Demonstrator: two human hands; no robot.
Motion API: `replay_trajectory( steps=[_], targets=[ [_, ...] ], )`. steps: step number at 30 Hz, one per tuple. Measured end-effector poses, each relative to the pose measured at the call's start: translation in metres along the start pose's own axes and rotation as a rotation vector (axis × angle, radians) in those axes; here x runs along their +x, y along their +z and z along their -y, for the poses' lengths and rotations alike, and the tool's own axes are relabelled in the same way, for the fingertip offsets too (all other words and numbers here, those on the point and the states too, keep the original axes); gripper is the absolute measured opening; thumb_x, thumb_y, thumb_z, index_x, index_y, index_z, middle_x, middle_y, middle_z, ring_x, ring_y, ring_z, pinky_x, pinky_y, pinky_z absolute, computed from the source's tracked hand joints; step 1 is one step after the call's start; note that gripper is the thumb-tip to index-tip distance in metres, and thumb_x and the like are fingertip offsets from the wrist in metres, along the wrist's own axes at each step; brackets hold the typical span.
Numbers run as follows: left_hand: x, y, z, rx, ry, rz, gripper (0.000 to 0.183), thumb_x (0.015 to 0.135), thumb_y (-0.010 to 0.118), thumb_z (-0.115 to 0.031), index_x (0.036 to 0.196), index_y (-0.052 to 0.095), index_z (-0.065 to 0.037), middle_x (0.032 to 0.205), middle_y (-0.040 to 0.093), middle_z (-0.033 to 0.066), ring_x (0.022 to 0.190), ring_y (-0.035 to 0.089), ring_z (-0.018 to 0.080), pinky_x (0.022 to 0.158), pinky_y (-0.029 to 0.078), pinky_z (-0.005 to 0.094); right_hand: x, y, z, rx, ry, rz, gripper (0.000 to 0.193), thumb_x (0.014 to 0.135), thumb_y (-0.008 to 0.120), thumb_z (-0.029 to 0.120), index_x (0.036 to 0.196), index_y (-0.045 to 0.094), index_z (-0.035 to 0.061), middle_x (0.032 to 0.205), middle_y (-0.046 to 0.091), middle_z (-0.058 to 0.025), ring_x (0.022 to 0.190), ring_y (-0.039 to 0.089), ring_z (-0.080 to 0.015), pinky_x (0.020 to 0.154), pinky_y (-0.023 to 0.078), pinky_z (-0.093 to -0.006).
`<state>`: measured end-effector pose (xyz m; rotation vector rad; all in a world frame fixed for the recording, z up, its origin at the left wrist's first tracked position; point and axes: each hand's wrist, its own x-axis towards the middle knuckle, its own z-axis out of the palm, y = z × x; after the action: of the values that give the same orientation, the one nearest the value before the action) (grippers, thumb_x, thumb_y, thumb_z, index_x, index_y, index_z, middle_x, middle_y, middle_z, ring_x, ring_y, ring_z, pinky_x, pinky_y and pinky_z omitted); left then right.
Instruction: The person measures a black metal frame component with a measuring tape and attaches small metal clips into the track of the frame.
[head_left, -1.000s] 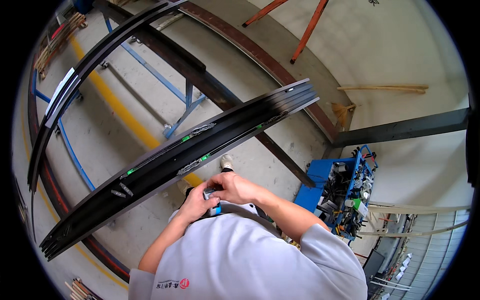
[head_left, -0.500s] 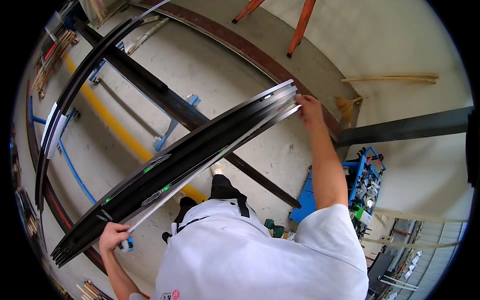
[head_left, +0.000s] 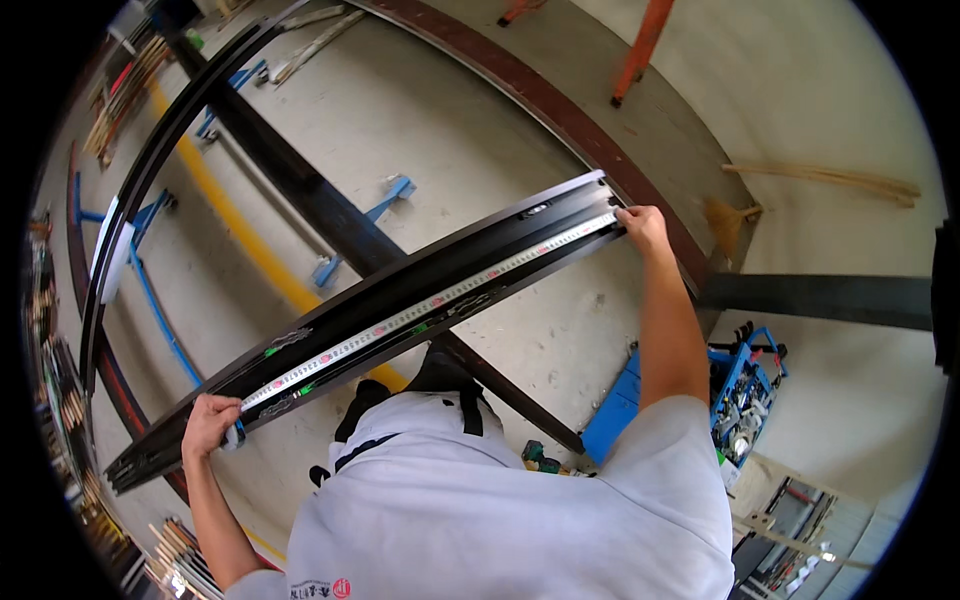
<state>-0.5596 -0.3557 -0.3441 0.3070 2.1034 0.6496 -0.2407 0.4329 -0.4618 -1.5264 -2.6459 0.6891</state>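
The grey floor (head_left: 560, 340) spreads beneath everything, and a dark steel beam (head_left: 290, 170) crosses over it, passing under the long black frame (head_left: 400, 282). The frame runs slantwise from lower left to upper right. A blue cart (head_left: 615, 410) stands to the right, beyond the person's right arm. The white tape (head_left: 405, 318) lies stretched lengthwise over the frame, marked face up, from near its left part to its right end. Half a second ago it slanted across the frame's near edge; a second ago both hands were together at the waist, with no tape drawn out. The right hand (head_left: 643, 228) is now at the frame's right end, fingers pinching the tape's tip. The left hand (head_left: 210, 428) is at the near edge, fingers closed around the tape case (head_left: 234, 436), which they partly hide.
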Motion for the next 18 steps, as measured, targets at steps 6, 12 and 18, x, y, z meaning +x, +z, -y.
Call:
replay_trajectory(
  steps=[6,12,18],
  targets=[
    [0.023,-0.013,-0.010,0.158,0.184,0.083,0.033,0.089,0.065,-0.027,0.075,0.056,0.002,0.062,0.049,0.0088,0.059,0.044,0.0162,0.057,0.043,0.0374,-0.014,-0.016,-0.011,-0.033,-0.124,0.067,0.036,0.095,0.067,0.030,0.109,0.075,-0.0025,0.093,0.075,-0.0208,0.084,0.072,-0.0286,0.080,0.053,-0.0404],
    [0.026,-0.012,0.045,0.011,0.005,0.078,0.026,0.088,0.065,-0.018,0.094,0.071,0.006,0.067,0.061,0.0048,0.065,0.052,0.0110,0.062,0.046,0.0320,-0.061,-0.005,0.055,0.039,-0.252,-0.283,0.033,0.102,0.063,0.023,0.118,0.071,-0.0037,0.103,0.075,-0.0210,0.090,0.072,-0.0290,0.083,0.055,-0.0367],
    [0.019,-0.017,0.073,0.042,0.042,-0.047,0.021,0.088,0.067,-0.015,0.091,0.069,0.005,0.064,0.056,0.0076,0.061,0.051,0.0136,0.061,0.046,0.0343,-0.205,0.078,0.202,0.795,-0.325,0.057,0.021,0.103,0.061,0.012,0.115,0.072,-0.0005,0.100,0.073,-0.0102,0.087,0.069,-0.0181,0.079,0.054,-0.0325]
  ],
)
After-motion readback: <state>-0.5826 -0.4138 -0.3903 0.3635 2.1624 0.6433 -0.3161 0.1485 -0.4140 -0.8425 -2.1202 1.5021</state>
